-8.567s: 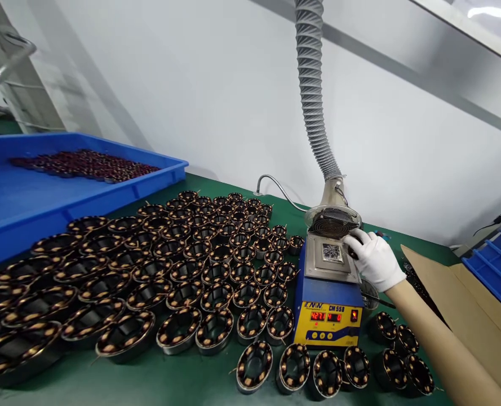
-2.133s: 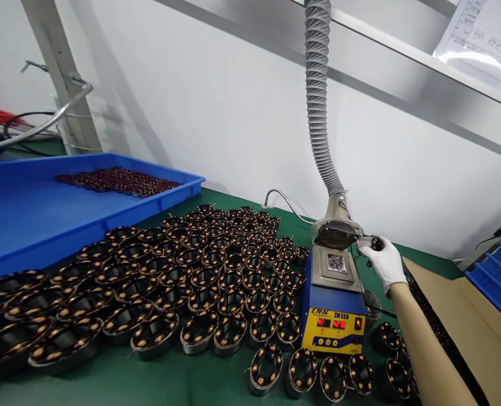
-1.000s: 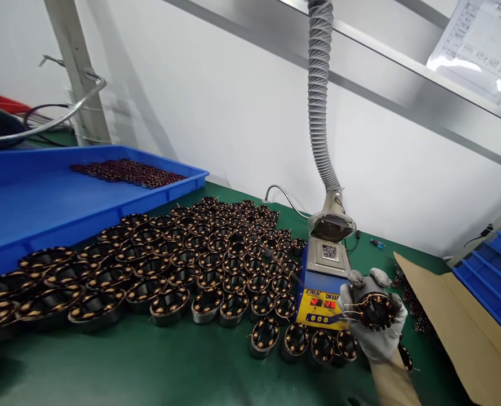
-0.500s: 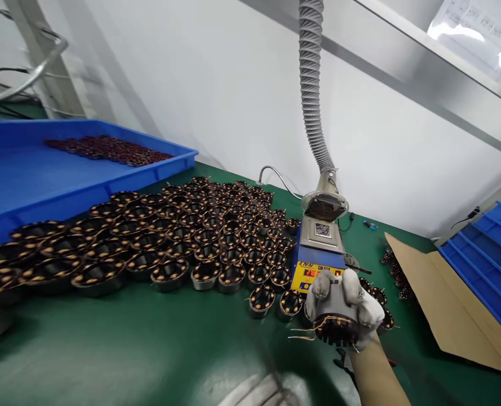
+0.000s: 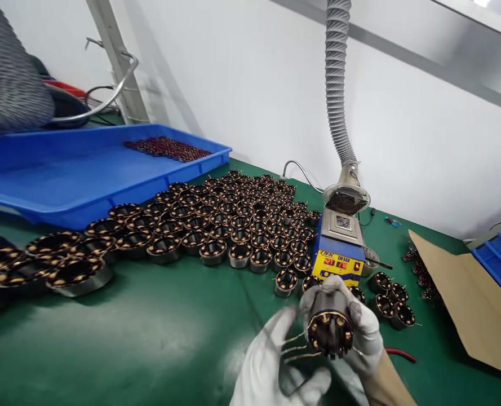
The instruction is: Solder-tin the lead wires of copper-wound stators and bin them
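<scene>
In a grey-white glove, my right hand (image 5: 366,330) is closed around a motor stator (image 5: 330,321). The stator's open end, ringed with copper windings, faces me. Several thin wire leads (image 5: 296,351) stick out from its left side. My left hand (image 5: 267,361), gloved in white, is just left of the stator with thumb and fingers apart around the lead ends. Whether it touches the leads I cannot tell. Beyond both hands stands a blue and yellow soldering pot unit (image 5: 338,256) with lit red digits. More stators (image 5: 286,282) stand just behind the hands.
Rows of stators (image 5: 242,237) cover the green bench (image 5: 157,332) up to a blue tray (image 5: 76,169). A fume hose (image 5: 338,73) hangs over the unit. Cardboard (image 5: 457,293) and blue crates (image 5: 499,259) are at the right, near a red-handled tool (image 5: 400,354).
My left hand has come up from the bottom edge to the stator's leads. The stator in my right hand has turned, so its open end faces me more. The view has shifted left.
</scene>
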The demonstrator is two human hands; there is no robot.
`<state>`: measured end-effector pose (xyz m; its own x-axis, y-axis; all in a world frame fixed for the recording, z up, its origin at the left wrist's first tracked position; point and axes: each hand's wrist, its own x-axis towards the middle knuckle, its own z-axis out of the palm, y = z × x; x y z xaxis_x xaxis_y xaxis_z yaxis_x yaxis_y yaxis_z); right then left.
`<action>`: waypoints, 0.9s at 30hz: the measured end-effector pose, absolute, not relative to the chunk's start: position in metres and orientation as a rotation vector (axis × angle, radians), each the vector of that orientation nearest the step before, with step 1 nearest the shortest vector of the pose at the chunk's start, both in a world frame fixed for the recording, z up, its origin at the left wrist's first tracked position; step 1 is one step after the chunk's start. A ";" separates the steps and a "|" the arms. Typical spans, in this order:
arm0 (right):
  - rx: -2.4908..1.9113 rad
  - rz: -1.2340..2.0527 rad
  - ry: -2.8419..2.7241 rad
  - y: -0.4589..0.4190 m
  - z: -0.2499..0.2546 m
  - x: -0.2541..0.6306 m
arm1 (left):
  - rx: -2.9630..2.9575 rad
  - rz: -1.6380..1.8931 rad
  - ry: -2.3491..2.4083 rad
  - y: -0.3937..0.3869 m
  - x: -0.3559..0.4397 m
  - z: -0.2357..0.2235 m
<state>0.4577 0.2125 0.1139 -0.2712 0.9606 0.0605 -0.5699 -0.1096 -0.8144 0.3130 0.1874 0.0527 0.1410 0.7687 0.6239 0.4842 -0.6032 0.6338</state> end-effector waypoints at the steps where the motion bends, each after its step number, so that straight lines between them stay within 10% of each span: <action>1: -0.650 1.673 -0.839 0.210 0.109 0.453 | 2.037 1.427 1.157 0.192 0.316 0.051; 11: -1.326 1.176 -1.216 0.181 0.057 0.483 | 1.884 1.374 0.678 0.205 0.333 0.058; 19: -2.223 -0.636 -1.931 0.108 -0.011 0.614 | 1.998 1.495 0.559 0.202 0.325 0.047; 27: -2.136 -0.095 -1.665 0.104 -0.008 0.545 | 2.332 1.578 0.787 0.199 0.323 0.061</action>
<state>0.5455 0.1037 -0.0078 0.2775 0.9093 0.3102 0.9388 -0.1880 -0.2887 0.3228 0.1986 0.0610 0.2810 0.5414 0.7924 0.3077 -0.8329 0.4599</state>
